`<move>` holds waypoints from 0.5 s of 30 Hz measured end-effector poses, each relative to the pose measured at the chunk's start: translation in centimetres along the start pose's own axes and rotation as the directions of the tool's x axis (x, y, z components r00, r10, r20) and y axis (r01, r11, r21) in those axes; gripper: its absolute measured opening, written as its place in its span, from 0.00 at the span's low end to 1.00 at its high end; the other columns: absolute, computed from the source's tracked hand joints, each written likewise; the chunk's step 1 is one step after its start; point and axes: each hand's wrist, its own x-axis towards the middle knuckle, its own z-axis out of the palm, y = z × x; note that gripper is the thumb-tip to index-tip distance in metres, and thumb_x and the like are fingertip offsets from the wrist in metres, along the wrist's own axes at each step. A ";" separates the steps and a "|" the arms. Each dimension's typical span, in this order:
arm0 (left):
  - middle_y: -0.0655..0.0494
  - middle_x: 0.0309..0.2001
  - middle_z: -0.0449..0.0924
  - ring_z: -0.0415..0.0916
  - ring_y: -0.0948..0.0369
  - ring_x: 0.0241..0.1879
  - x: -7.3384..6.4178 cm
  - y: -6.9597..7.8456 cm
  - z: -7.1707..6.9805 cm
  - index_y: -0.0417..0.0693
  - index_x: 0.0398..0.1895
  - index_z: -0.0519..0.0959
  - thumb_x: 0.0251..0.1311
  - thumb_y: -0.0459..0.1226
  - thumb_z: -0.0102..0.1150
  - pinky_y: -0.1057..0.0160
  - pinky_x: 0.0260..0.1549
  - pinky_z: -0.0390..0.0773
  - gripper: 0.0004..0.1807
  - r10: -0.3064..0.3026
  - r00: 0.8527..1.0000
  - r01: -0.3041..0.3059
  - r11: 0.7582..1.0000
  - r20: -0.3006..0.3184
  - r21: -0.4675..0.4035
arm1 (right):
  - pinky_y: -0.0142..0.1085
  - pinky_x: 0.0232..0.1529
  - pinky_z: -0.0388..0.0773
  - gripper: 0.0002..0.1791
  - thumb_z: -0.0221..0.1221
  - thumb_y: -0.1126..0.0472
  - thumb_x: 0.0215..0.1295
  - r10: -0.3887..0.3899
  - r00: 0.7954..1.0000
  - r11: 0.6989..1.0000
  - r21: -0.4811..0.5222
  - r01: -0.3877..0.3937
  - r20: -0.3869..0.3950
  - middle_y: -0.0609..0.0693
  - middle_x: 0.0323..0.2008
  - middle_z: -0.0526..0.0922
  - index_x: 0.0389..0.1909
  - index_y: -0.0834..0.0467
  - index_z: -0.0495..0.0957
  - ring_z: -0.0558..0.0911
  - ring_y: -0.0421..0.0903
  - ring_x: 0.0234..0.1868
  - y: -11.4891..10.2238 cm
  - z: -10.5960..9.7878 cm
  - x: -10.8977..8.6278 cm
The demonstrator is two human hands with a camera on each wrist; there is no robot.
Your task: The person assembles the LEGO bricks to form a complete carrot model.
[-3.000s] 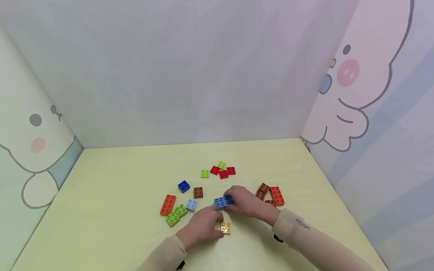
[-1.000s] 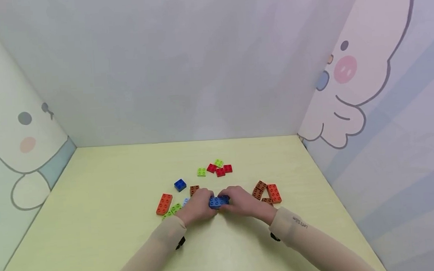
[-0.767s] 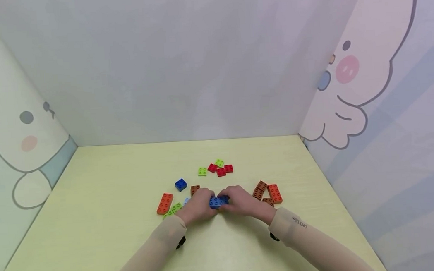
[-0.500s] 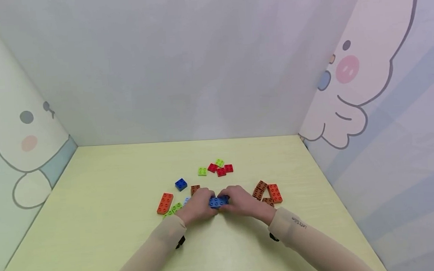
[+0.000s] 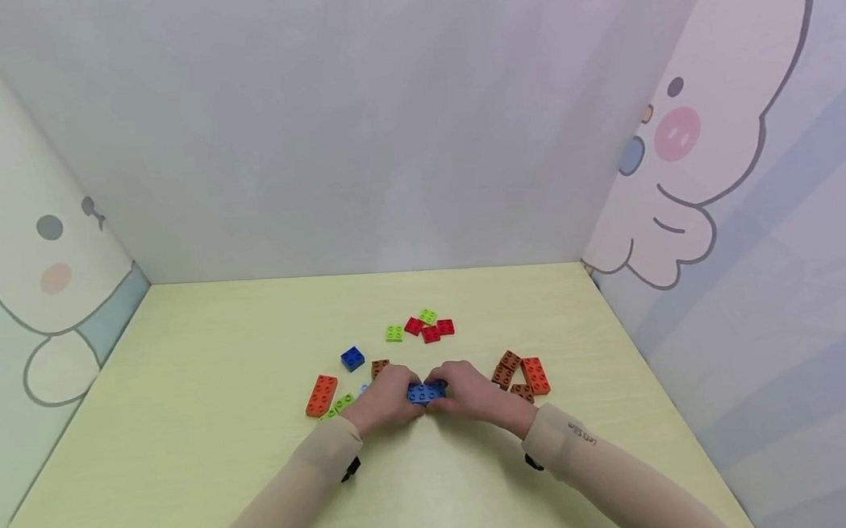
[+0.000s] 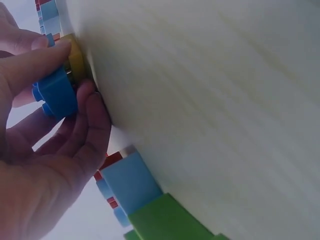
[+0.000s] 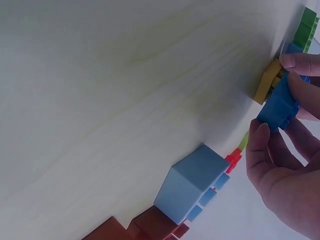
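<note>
My right hand grips a blue toy building brick near the middle of the table. Opposite it, my left hand pinches a yellow brick, with its thumb at the yellow edge and fingers curled behind. In the left wrist view the yellow brick lies against the underside of the blue brick, and a narrow gap with studs shows between them. From the right wrist, the yellow brick sits low by the tabletop under the blue one. The head view hides the yellow brick.
Left of the hands lie an orange brick, green bricks, a dark blue brick and a brown one. Red bricks and lime bricks stand farther back. At right are brown bricks and another orange brick.
Three seconds ago my left hand held the yellow brick nearer the front edge; it has since brought it up beneath the blue brick. Over the last second both hands stay nearly still.
</note>
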 end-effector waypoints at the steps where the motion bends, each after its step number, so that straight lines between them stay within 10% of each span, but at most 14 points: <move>1: 0.62 0.31 0.75 0.70 0.61 0.34 0.0 0.0 0.0 0.45 0.40 0.84 0.49 0.42 0.72 0.61 0.38 0.71 0.16 0.000 1.000 0.000 1.000 0.001 -0.005 | 0.32 0.39 0.73 0.17 0.69 0.54 0.56 0.003 1.000 1.000 -0.003 -0.003 0.001 0.41 0.36 0.80 0.45 0.56 0.82 0.76 0.37 0.36 -0.1 0.0 0.0; 15: 0.63 0.26 0.74 0.69 0.62 0.31 -0.1 0.2 -0.2 0.47 0.34 0.86 0.50 0.39 0.72 0.64 0.32 0.68 0.09 0.038 0.999 -0.038 0.999 -0.001 -0.017 | 0.32 0.38 0.73 0.17 0.70 0.55 0.54 -0.036 0.999 0.999 -0.021 0.035 -0.027 0.41 0.35 0.81 0.43 0.57 0.82 0.76 0.36 0.35 -0.2 0.1 -0.1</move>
